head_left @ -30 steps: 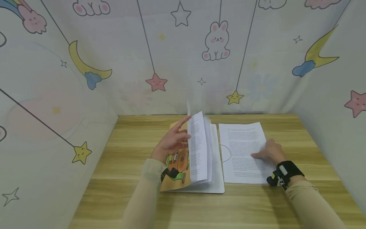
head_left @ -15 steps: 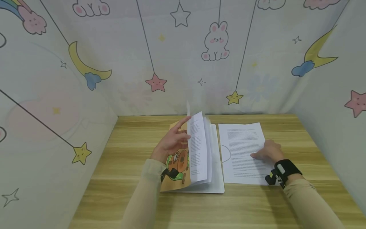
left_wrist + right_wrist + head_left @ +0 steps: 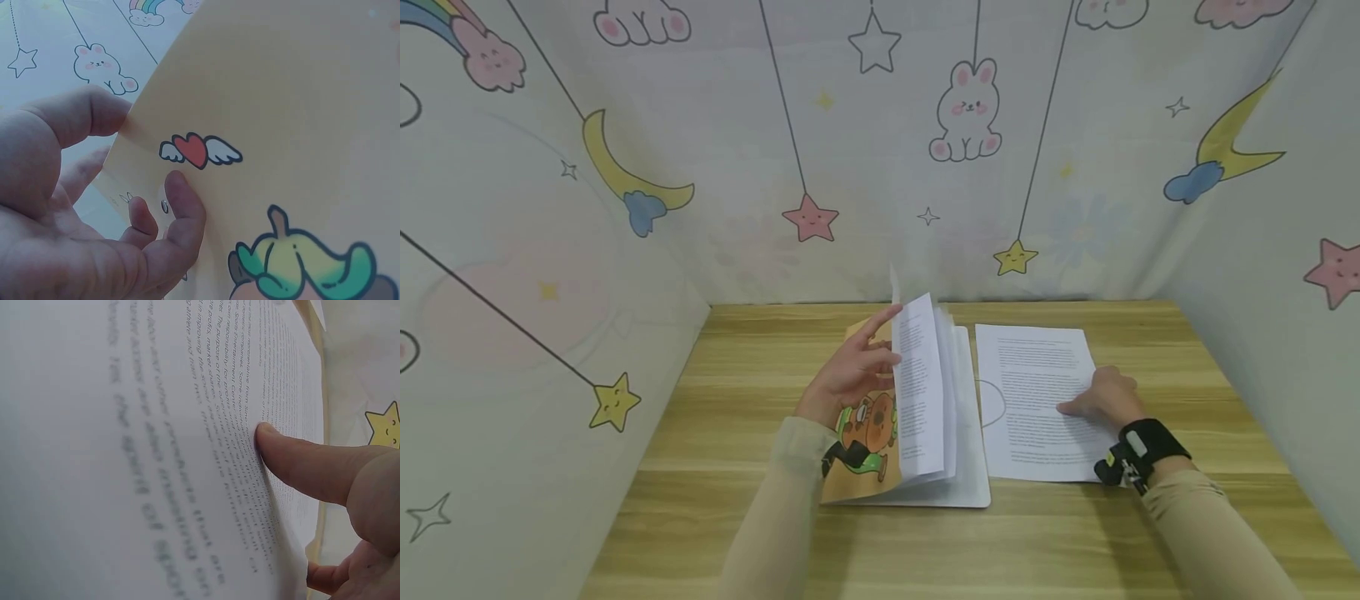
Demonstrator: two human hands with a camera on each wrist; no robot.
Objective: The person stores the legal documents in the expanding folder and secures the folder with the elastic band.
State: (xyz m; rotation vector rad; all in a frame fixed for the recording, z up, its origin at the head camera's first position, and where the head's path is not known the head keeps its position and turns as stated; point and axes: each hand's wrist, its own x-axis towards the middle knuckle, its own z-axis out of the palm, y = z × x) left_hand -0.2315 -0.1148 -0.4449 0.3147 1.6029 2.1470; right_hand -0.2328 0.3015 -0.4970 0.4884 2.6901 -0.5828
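An orange folder (image 3: 865, 429) with cartoon pictures lies mid-table, its front cover and inner printed pages (image 3: 921, 392) raised. My left hand (image 3: 850, 371) holds the cover up at its free edge. In the left wrist view, curled fingers (image 3: 184, 212) lie by a winged red heart on that cover (image 3: 300, 94). To the right, my right hand (image 3: 1112, 396) pinches the right side of a loose printed sheet (image 3: 1037, 367). Its thumb (image 3: 312, 465) presses on the text in the right wrist view, other fingers partly hidden past the edge.
The folder's white back part (image 3: 966, 467) lies on the wooden table (image 3: 737, 400). A thin curved outline (image 3: 1002, 400) juts from the folder over the sheet's left side. Patterned walls (image 3: 865, 150) close off the back and both sides.
The loose sheet's far right corner sits slightly lower than before. Both hands and the raised cover stay almost where they were.
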